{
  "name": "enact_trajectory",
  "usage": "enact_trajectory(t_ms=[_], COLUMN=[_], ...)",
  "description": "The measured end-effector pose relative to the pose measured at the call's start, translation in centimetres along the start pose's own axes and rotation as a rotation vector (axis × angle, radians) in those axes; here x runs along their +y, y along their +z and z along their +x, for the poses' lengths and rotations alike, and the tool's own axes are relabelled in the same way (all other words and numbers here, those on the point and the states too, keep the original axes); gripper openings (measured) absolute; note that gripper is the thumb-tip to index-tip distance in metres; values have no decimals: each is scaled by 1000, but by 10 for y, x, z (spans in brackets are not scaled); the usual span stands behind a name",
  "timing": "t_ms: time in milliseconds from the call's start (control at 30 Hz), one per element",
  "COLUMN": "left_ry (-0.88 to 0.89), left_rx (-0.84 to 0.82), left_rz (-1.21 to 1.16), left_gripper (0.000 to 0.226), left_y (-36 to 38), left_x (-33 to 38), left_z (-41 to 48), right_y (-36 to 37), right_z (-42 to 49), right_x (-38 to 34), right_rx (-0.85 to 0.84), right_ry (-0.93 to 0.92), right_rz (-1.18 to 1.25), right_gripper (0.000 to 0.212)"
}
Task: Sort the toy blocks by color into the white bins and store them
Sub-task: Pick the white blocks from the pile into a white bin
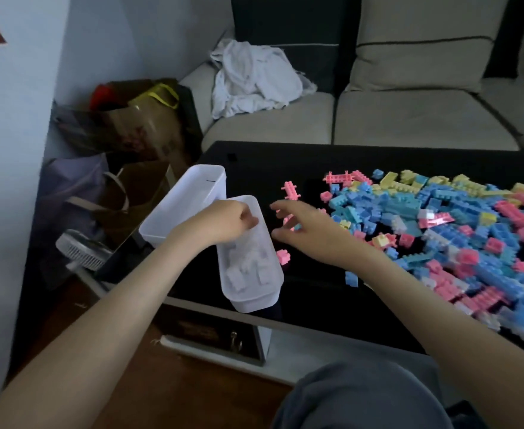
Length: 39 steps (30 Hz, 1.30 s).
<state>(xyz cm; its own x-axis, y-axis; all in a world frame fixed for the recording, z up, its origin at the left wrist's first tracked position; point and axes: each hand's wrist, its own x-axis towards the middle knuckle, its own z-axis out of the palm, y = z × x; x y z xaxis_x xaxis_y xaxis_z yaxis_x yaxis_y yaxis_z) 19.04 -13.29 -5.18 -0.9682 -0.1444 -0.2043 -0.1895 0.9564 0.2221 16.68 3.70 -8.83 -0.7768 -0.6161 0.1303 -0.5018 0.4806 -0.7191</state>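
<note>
1. Head view: black glossy desk (316, 292) carries everything.
2. Pastel plastic toy blocks (440, 224) heap on its right.
3. Far white plastic bin (189, 193) and near white plastic bin (254, 294), holding white blocks (245, 267), stand left.
4. My right hand (307, 230) spreads over pink blocks (291, 190); my left hand (223, 222) curls above the near bin, grip unclear.

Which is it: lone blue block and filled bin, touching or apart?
Apart. The head view shows bare black table between blue block and filled bin.

We find bare black table (313, 292) between the near white bin (254, 294) and the block pile (440, 230); a loose pink block (283, 257) and blue block (351, 278) lie in that lane.
</note>
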Motion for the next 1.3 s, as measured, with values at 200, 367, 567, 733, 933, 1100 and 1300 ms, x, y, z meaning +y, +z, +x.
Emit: enact_trajectory(t_ms=[200,367,567,733,933,1100,1300], left_ry=[338,532,599,554,521,460,329], left_rx=[175,43,-299,-339,-346,-186,85], left_rz=[-102,18,82,167,198,52,-135], left_gripper=[28,24,32,33,15,19,20], left_y=[17,46,62,75,86,83,55], left_x=[48,104,146,164,171,158,122], left_z=[15,30,31,31,40,37,24], right_y=[-68,-92,-89,-84,-81,-89,-79], right_z=[-14,-30,-33,-36,-43,-44,-32], right_x=[87,142,156,156,155,144,88], right_rx=[163,79,116,63,211,326,307], right_ry=[349,603,567,509,431,330,83], right_rz=[-258,-541,-547,-674,-686,-539,-311], right_gripper=[35,34,38,36,16,20,28])
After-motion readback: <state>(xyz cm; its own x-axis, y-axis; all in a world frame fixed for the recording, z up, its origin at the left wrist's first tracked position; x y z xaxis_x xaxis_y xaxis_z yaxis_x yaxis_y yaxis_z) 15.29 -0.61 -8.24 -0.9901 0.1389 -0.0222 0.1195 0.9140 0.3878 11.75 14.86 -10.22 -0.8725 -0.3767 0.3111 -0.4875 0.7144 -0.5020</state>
